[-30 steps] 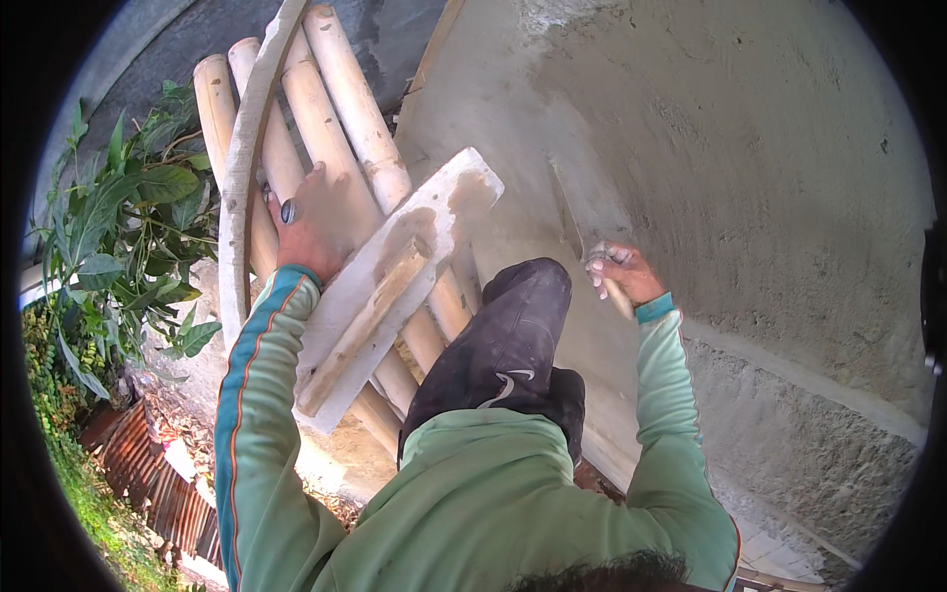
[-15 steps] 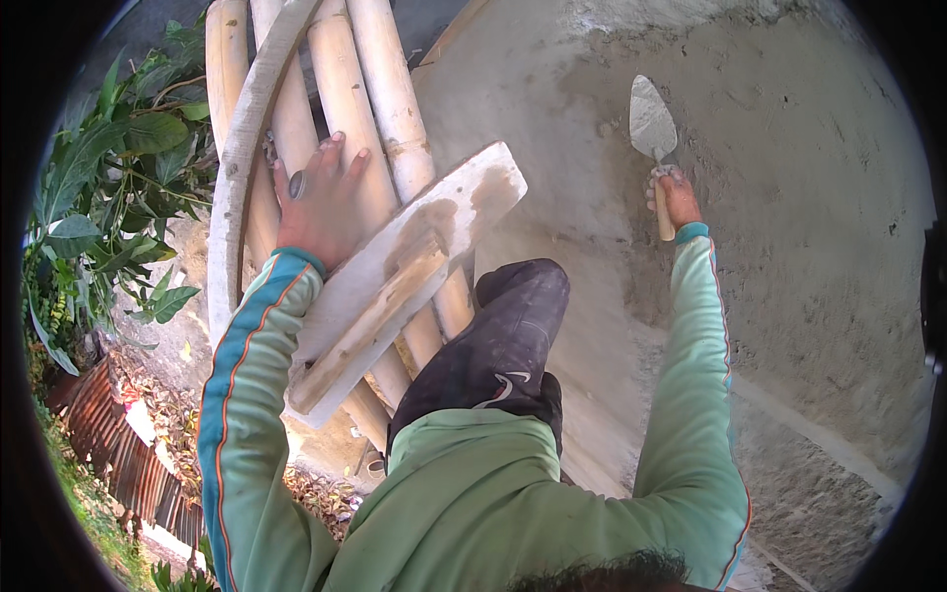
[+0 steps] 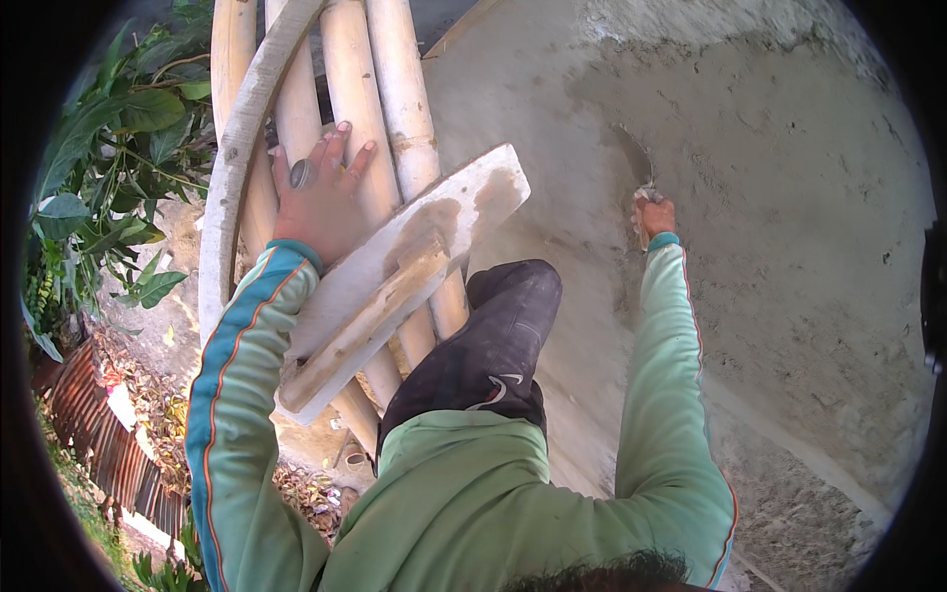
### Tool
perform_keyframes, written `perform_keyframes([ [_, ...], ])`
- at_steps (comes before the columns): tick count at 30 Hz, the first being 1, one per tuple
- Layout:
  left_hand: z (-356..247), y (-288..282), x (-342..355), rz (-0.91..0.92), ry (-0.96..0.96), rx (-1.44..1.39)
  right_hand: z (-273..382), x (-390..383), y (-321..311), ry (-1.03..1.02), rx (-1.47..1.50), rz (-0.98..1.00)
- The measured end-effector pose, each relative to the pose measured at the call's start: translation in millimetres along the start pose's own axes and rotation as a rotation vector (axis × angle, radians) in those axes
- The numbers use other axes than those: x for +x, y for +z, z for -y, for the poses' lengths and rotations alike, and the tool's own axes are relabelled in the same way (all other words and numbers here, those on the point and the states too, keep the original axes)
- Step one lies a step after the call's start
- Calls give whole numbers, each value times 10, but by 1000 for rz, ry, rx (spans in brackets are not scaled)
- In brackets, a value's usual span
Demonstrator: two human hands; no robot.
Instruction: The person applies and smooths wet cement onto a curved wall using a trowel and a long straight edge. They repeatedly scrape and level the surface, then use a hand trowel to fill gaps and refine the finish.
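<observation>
My left hand (image 3: 321, 197) lies with its fingers spread on the bamboo poles (image 3: 357, 94), a dark ring on one finger. Close beside it, a long plastering float (image 3: 459, 207) with a wooden handle rests across the poles, its pale board smeared with wet mortar. My right hand (image 3: 653, 215) is closed round the handle of a pointed trowel (image 3: 635, 158). The trowel's blade is tilted nearly edge-on at the grey mortar wall (image 3: 769, 197); whether it touches cannot be made out. Most of the handle is hidden in my fist.
A curved grey plank (image 3: 237, 148) runs along the left of the poles. Leafy branches (image 3: 84, 217) stand at the far left, above dry leaves and rusty corrugated sheeting (image 3: 109, 434). My bent knee (image 3: 518, 296) is between the poles and the wall.
My right hand has shifted left and slightly down, and the trowel has turned from showing its broad face to nearly edge-on. My left hand remains on the poles.
</observation>
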State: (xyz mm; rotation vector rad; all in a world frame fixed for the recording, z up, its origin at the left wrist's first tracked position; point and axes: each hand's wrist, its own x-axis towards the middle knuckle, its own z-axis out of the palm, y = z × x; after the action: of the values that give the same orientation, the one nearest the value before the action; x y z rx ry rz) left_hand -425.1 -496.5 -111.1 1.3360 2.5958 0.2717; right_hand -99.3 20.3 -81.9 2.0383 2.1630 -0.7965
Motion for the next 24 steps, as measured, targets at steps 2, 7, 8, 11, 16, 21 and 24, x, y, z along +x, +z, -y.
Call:
perform_keyframes([
  [2,5,16,3,-18,2,-4,238,-286,-240,0,101,47],
  [7,-19,-80,23,24,6,-19,361,-502,-817,-37,241,108],
  [8,-10,-95,24,31,1,-26,425,-504,-878,-36,224,110],
  [11,9,-57,10,34,-4,-37,520,-634,-896,-142,241,51],
  [16,27,-28,29,14,2,-37,351,-709,-382,-231,167,41],
  [21,-17,-115,27,47,2,-58,99,-420,-324,-49,197,124],
  [24,8,-43,6,4,-4,-42,0,-493,-677,-38,270,139],
])
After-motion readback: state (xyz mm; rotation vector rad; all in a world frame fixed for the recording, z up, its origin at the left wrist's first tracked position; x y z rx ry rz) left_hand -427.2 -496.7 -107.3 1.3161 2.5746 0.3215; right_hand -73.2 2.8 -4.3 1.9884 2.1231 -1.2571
